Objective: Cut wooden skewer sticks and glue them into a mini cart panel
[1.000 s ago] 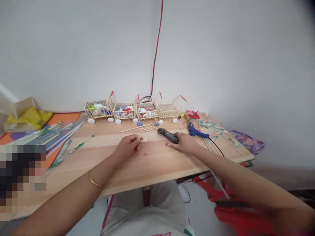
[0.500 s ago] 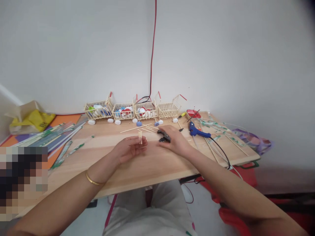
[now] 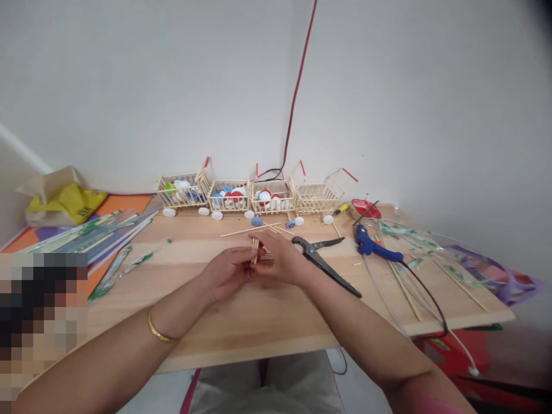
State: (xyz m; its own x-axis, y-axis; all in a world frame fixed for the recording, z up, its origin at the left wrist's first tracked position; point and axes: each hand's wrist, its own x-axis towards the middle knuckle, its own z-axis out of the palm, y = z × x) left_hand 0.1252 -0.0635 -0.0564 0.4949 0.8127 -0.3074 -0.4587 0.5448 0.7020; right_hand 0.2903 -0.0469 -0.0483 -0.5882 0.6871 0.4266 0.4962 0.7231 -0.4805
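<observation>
My left hand is closed, pinching a small bundle of short wooden sticks upright between thumb and fingers. Against it, my right hand curls its fingers and thumb around the top and bottom ends of the same sticks; some fingertips are hidden. Just right of my right hand lies a dark cutting tool with its long arms spread. Behind my hands, longer thin sticks lie loose on the wooden table.
Several small stick-built carts stand along the wall, some filled with bottle caps. On the right are a blue glue gun, its cord and a red dish. Plastic-wrapped strips and a yellow bag lie at left.
My right hand has let go of the cutting tool, leaving it on the table, and moved left to the sticks in my left hand. The view has shifted slightly.
</observation>
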